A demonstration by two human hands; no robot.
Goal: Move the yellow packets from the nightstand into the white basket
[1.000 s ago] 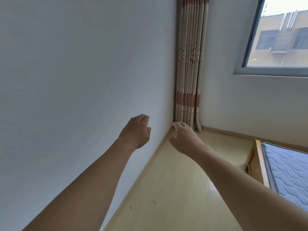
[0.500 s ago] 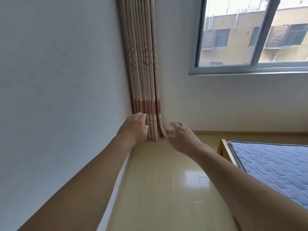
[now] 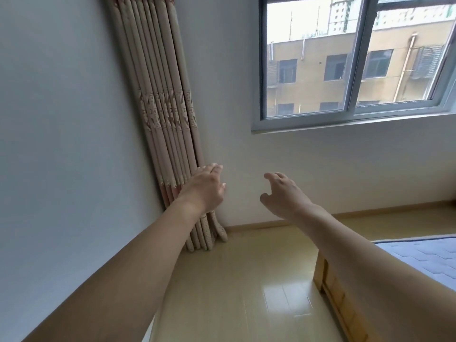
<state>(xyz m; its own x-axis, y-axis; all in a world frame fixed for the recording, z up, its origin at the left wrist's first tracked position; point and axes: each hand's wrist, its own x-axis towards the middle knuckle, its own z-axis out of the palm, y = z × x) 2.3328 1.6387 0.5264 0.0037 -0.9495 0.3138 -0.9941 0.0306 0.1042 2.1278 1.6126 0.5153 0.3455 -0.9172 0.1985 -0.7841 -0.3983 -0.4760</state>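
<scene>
No yellow packets, nightstand or white basket appear in the head view. My left hand (image 3: 206, 187) is stretched out in front of the bunched curtain, fingers loosely apart, holding nothing. My right hand (image 3: 283, 193) reaches forward beside it against the white wall, fingers curved and spread, also holding nothing. Both forearms run in from the bottom of the frame.
A striped beige and pink curtain (image 3: 158, 114) hangs in the room corner. A window (image 3: 350, 60) sits high on the right. A bed with a blue quilted mattress (image 3: 424, 255) and wooden frame (image 3: 333, 287) is at lower right. Glossy yellow floor (image 3: 246, 292) lies below.
The view has swung to the right: the curtain slid left, and more of the window and bed came in. Both hands stay outstretched, and the right hand's fingers have spread wider.
</scene>
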